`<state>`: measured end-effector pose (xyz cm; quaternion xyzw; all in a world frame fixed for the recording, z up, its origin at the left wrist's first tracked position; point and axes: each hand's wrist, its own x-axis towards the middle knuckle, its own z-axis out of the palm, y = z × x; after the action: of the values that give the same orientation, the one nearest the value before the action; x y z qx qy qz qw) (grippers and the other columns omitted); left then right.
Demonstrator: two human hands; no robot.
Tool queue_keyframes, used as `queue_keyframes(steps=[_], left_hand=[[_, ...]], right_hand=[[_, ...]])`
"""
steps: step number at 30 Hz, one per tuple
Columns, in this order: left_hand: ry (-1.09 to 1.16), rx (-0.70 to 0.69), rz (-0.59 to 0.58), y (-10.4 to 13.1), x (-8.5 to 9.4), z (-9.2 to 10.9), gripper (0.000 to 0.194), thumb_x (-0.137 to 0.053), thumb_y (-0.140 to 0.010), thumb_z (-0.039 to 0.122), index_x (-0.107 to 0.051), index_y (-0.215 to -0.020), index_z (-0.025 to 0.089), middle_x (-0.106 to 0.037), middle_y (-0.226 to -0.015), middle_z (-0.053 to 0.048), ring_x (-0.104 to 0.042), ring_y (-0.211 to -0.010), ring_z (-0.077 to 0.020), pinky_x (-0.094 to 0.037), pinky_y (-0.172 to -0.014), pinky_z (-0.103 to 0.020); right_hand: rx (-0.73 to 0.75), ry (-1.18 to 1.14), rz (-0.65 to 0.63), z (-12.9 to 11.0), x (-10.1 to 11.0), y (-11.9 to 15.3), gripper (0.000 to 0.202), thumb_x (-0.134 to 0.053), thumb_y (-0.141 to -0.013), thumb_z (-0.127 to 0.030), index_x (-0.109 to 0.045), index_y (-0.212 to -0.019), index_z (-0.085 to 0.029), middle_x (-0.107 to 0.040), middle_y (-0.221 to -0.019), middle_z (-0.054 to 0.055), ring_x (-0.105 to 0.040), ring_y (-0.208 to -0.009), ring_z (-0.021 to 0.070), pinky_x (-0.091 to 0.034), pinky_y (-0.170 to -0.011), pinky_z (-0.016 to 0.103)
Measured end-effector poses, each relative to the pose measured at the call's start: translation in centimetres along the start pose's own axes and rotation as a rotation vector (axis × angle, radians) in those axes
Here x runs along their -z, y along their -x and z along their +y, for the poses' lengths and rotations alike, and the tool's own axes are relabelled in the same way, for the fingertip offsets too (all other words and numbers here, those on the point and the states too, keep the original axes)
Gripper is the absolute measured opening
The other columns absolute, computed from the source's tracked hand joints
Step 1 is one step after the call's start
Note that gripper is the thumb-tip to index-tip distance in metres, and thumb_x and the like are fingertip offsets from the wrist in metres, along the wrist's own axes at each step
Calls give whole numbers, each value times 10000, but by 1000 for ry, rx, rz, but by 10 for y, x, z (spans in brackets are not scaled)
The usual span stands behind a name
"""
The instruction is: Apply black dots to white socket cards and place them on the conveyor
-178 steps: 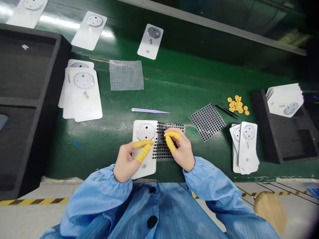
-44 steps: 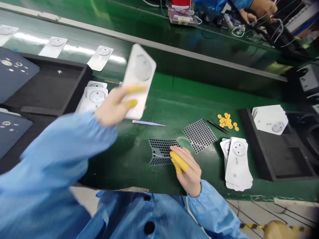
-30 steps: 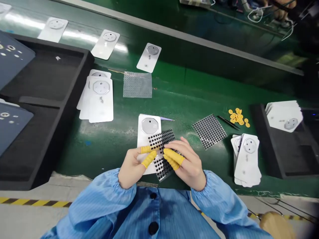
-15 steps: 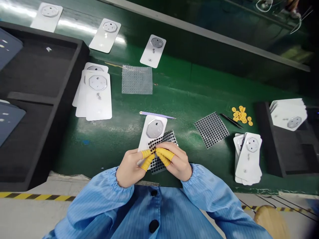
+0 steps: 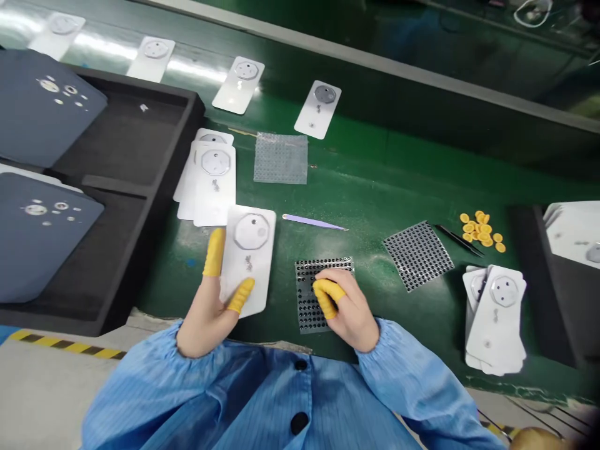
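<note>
My left hand (image 5: pixel 213 294), with yellow finger cots, grips a white rounded panel (image 5: pixel 260 275) by its left side. The thumb lies over the panel's face, and the index finger runs along the edge. An octagonal grey area with small holes marks the panel's top end. My right hand (image 5: pixel 347 306) has thumb and index finger curled together in a pinch above a clear sheet of black dots (image 5: pixel 309 319); whatever is between the fingertips is hidden. Some dots are gone from the sheet's middle. Beyond the sheet lies a pair of purple tweezers (image 5: pixel 314 222).
Stacked white panels stand left (image 5: pixel 214 206) and right (image 5: pixel 501 325), with single panels (image 5: pixel 319 112) along the back. Another dotted sheet (image 5: pixel 419 256), black tweezers (image 5: pixel 459 240) and loose yellow finger cots (image 5: pixel 479 230) lie right. Black trays (image 5: pixel 173 144) flank the bench; a clear sheet (image 5: pixel 281 159) lies behind.
My hands have come apart. The left has moved left with the white panel, away from the dotted sheet. My right hand stays over that sheet, which now lies flat. The view has shifted left.
</note>
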<state>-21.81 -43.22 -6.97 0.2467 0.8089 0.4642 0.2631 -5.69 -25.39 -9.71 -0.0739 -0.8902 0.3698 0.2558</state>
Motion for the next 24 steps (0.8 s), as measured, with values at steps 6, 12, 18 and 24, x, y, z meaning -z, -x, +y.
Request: queue_keyframes(steps=[6, 12, 18, 24], left_hand=[[394, 49, -142, 23, -42, 35, 667, -593, -865, 271, -261, -1443, 291, -515, -1410, -97, -582, -1196, -274, -564, -916, -338], [489, -70, -183, 30, -60, 47, 548, -569, -879, 188, -330, -1353, 323, -592, -1310, -67, -640, -1110, -241, -575, -891, -344], [372, -87, -115, 32, -65, 33, 635, -605, -855, 187, -268, -1388, 267, -544, -1336, -119, -629, -1108, -270, -539, -923, -400], [249, -131, -187, 30, -66, 32, 655, -552, -881, 221, -204, -1433, 277, -529, -1351, -151, -633, -1097, -286, -545, -887, -420]], right_hand=[[69, 109, 100, -21, 24, -28, 397, -475, -891, -109, -495, -1256, -262, -679, -1061, 62, -643, -973, 209, -499, -953, 453], [215, 283, 62, -28, 34, -32, 323, -445, -874, -74, -574, -1157, -162, -684, -1119, 110, -615, -1111, 214, -476, -1010, 465], [247, 355, 42, -25, 33, -24, 200, -518, -879, -130, -620, -1051, -115, -648, -1200, 170, -548, -1222, 251, -452, -1027, 496], [225, 361, 8, -25, 36, -28, 187, -554, -864, -127, -624, -1036, -104, -653, -1190, 185, -576, -1187, 256, -471, -1009, 477]])
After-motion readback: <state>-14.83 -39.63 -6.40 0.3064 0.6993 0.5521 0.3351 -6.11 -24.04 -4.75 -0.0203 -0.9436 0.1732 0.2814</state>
